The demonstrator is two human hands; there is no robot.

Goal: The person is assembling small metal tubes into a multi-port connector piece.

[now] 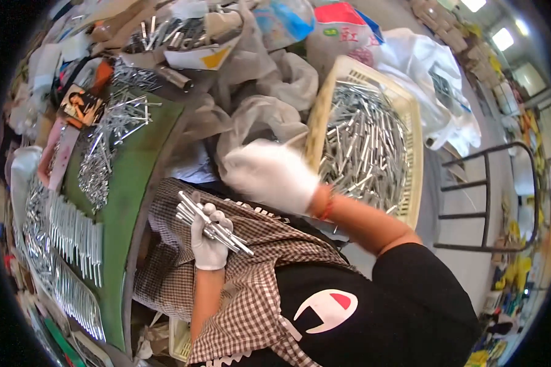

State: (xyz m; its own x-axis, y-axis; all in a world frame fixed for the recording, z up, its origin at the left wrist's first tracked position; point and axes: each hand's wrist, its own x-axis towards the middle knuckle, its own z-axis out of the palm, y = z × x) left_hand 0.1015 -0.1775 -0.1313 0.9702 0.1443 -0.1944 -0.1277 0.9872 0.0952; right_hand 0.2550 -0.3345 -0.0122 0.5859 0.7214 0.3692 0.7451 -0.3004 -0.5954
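Note:
My left hand (209,248), in a white glove, is closed round a bundle of thin metal rods (229,237) above my checked apron. The rods point different ways and stick out past both sides of the fingers. My right hand (269,174), also gloved in white, is smeared by motion, so its fingers cannot be made out. It is between a translucent sack (269,119) and a cream plastic crate (414,177). A great heap of similar metal rods (367,137) lies in that crate.
At left, a green work surface (119,214) bears rows of metal rods (76,232), a pile of small metal parts (95,174) and a picture card (79,105). White sacks (410,55) stand behind the crate. A black metal frame (487,199) is at right.

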